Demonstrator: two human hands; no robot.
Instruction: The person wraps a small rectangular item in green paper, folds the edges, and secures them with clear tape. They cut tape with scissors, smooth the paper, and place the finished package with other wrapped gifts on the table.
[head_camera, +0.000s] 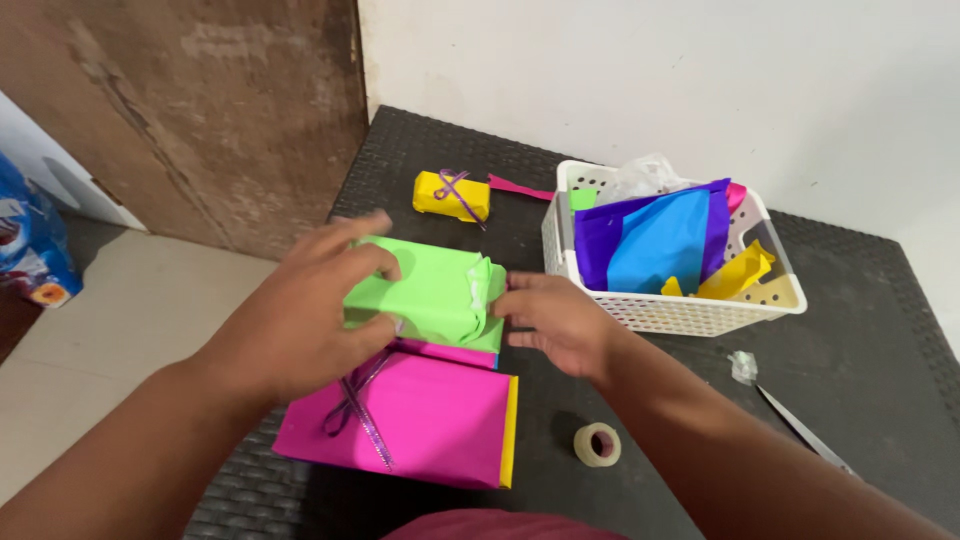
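A green parcel (430, 295) is clasped at its left end by the left hand (300, 320), while its right end is pressed by the right hand's (555, 320) fingertips. It lies upon a pink parcel (420, 420), left of the basket (760, 300). Tape (597, 444) lies nearer.

Two bare forearms enter from the bottom edge: one from lower left, one from lower right. No sleeves on either, uncovered all the way to the frame border. Left hand (300, 315) and right hand (555, 320): no gloves, no rings, no watch or wristband in view. Nails short and plain where they show. Left fingertips slightly motion-blurred, so no fine detail there. Bottom centre of the frame: a strip of pink-red fabric (470, 525), part of the clothing; cut off by the edge, garment type can't be told.
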